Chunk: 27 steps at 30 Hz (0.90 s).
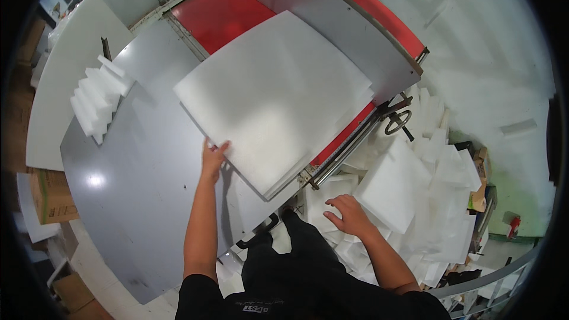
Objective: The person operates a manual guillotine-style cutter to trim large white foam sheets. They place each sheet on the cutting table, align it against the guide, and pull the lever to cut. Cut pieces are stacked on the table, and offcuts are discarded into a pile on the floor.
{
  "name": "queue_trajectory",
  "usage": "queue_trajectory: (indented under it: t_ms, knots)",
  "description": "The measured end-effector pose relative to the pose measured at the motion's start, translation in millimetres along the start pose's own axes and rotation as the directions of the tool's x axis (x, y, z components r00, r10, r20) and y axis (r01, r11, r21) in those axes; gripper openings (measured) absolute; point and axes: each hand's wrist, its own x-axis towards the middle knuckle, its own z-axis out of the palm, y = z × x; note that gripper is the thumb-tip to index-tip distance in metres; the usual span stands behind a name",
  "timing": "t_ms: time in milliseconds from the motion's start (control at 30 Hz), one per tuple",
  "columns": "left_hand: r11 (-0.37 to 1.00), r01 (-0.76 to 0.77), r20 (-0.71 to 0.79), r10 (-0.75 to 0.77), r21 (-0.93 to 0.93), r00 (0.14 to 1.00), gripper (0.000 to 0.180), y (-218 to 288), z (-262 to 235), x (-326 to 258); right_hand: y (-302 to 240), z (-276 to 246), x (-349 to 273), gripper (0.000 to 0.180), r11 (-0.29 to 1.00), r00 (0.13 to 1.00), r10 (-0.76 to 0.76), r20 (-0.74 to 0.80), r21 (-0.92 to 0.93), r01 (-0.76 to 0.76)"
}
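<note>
Two or more large white foam sheets [278, 92], stacked almost flush, lie across the grey table and the red bed of a machine in front of me. My left hand [213, 159] is at their near left edge, thumb over the top and fingers against the side; the fingertips are partly hidden. Lower right, my right hand [351, 216] hangs in the air with thumb and fingers apart, holding nothing. Beneath it lies a heap of white foam pieces [394, 184].
The grey tabletop [145, 172] spreads to the left, bearing stacked foam strips [102, 98]. Behind the sheets rises a grey panel [338, 24]. A handwheel [398, 122] juts out at the table's right. Cardboard boxes [53, 195] stand at far left; a metal railing [504, 278] curves lower right.
</note>
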Motion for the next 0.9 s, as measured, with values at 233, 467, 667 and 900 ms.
queue_trajectory:
  t_ms: [233, 467, 667, 900]
  knots:
    - [0.997, 0.040, -0.144, -0.030, 0.068, 0.989, 0.067, 23.3, -24.8, 62.9, 54.2, -7.9, 43.5, 0.036, 0.998, 0.993, -0.038, 0.110, -0.040, 0.042]
    - [0.995, 0.017, 0.048, -0.021, 0.096, 0.999, 0.070, 9.3, -46.1, 62.4, 114.4, -7.4, 60.8, 0.042, 0.989, 0.992, 0.119, 0.044, 0.087, -0.122]
    - [0.384, -0.129, -0.059, 0.441, 0.914, 0.895, 0.103, 99.4, -96.8, 184.6, 112.1, 21.3, 121.2, 0.077, 0.541, 0.776, 0.631, 0.005, 0.713, -0.445]
    - [0.382, -0.301, 0.341, -0.041, 0.874, 0.939, 0.083, 197.7, 3.1, 343.6, 118.5, 33.7, 165.5, 0.107, 0.421, 0.631, 0.775, -0.035, 0.773, -0.474]
